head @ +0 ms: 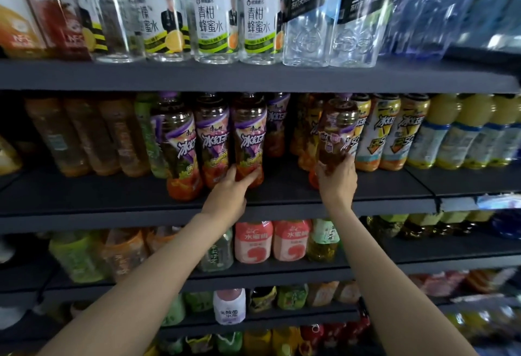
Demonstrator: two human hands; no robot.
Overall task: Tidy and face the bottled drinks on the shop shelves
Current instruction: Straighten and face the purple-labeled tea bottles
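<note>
Both bare forearms reach up and forward from the bottom of the view, drawing closer together as they rise. The left hand (229, 190) is at the end of an arm running diagonally from the lower left; its wrist is straight, its back faces the camera, and its fingers (248, 176) curl round something low in front of it. The right hand (337, 179) comes up more steeply from the lower right, back toward the camera, thumb and fingers wrapped round what it grips. The two hands are level and apart.

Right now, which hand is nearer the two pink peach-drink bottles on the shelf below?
Left. The left hand grips a purple-labelled iced tea bottle above the pink bottles; the right hand holds another bottle farther right.
</note>
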